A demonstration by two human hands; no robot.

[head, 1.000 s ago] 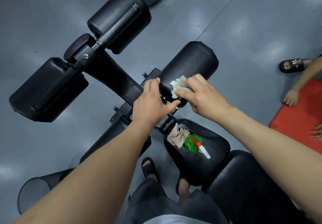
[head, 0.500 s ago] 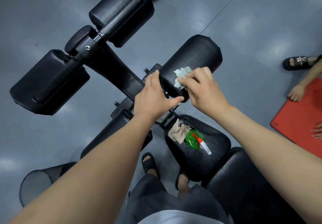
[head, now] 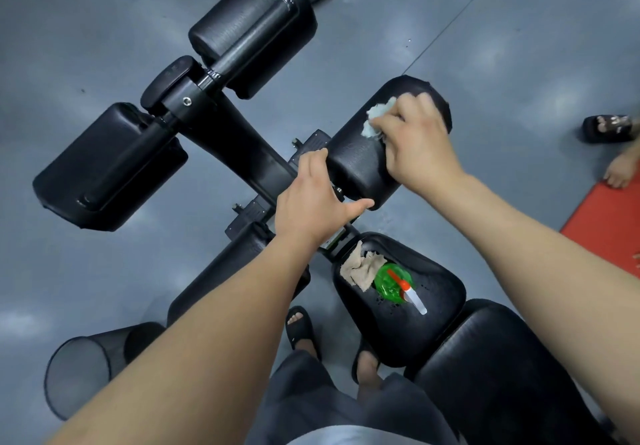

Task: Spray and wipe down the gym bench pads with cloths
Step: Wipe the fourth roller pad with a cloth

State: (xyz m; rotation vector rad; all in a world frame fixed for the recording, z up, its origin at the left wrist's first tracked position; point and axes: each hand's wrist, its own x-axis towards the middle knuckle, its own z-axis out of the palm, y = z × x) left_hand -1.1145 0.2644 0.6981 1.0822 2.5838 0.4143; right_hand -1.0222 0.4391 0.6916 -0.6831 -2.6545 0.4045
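Note:
My right hand (head: 414, 143) presses a crumpled pale cloth (head: 377, 117) onto the far half of a black roller pad (head: 356, 160) of the gym bench. My left hand (head: 311, 202) grips the near end of that same pad, fingers over its inner edge and thumb under its end. On the black seat pad (head: 436, 292) below lie a tan cloth (head: 358, 268) and a green spray bottle (head: 394, 283) with a red and white nozzle, seen from above. Other black roller pads (head: 252, 25) (head: 104, 174) sit further left on the frame.
A black mesh bin (head: 79, 372) stands on the grey floor at lower left. My sandalled feet (head: 301, 330) are beside the seat. Another person's feet (head: 606, 129) and a red mat (head: 613, 226) are at the right edge. A larger back pad (head: 502, 375) adjoins the seat.
My right hand has slid the pale cloth along the roller pad, away from my left hand towards the pad's far end. My left hand keeps its grip.

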